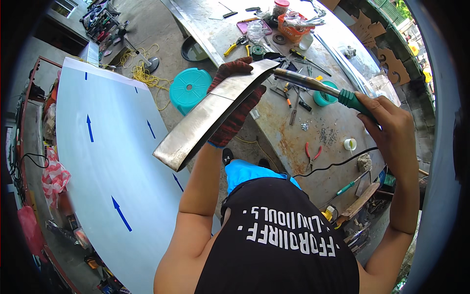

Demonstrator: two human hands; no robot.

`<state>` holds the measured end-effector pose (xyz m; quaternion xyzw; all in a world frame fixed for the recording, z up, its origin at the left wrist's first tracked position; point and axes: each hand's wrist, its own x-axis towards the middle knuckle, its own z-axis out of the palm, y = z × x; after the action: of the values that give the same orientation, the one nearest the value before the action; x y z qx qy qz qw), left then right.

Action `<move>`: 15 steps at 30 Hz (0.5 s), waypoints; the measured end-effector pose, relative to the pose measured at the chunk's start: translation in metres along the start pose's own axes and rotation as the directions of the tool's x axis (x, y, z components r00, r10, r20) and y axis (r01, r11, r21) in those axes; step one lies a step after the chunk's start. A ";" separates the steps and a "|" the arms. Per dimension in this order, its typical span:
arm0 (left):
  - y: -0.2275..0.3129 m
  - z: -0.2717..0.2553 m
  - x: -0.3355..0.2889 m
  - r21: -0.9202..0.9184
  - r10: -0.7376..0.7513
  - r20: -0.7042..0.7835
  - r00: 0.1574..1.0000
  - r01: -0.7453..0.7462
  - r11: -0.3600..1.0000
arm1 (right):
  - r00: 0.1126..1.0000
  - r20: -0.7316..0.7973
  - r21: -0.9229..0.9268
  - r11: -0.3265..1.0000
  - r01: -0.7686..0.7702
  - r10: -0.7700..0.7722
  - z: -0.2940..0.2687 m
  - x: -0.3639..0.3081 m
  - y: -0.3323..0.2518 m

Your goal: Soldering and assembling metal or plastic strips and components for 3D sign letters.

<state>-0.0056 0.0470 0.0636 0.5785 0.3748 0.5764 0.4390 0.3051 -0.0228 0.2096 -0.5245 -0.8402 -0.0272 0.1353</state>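
My left hand [235, 100], in a dark red and black knit glove, is closed around a long folded sheet-metal piece [220, 98] with a shiny face and a seam across it. The piece slants from near left up to far right. In my bare right hand [389, 117] is the green handle of a soldering iron [311, 81]. Its metal barrel points left, and its tip is at the far end of the metal piece. Whether the tip touches the metal, I cannot tell. Part of my left fingers is hidden behind the piece.
A metal worktable [279, 132] carries red-handled pliers [312, 154], screwdrivers, a teal cup [324, 95], a small white tub [349, 144] and an orange basket [294, 29]. A black cord [338, 165] crosses it. Left are a teal stool [190, 88] and a large pale-blue sheet with arrows [105, 147].
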 end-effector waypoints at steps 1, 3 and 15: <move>-0.001 -0.001 0.000 -0.003 0.005 0.008 1.000 -0.005 1.000 | 1.000 0.002 -0.008 1.000 0.009 -0.009 0.000 0.000 0.000; -0.002 -0.001 -0.001 -0.006 0.010 0.015 1.000 -0.010 1.000 | 1.000 0.005 -0.016 1.000 0.019 -0.018 -0.001 0.001 -0.001; -0.017 -0.006 0.001 -0.761 -0.147 0.175 0.974 0.228 0.607 | 0.996 0.002 -0.107 0.990 0.094 -0.094 -0.009 0.005 -0.009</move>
<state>-0.0100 0.0538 0.0480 0.3164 0.1271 0.6040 0.7203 0.2972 -0.0239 0.2205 -0.4907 -0.8611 -0.0794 0.1066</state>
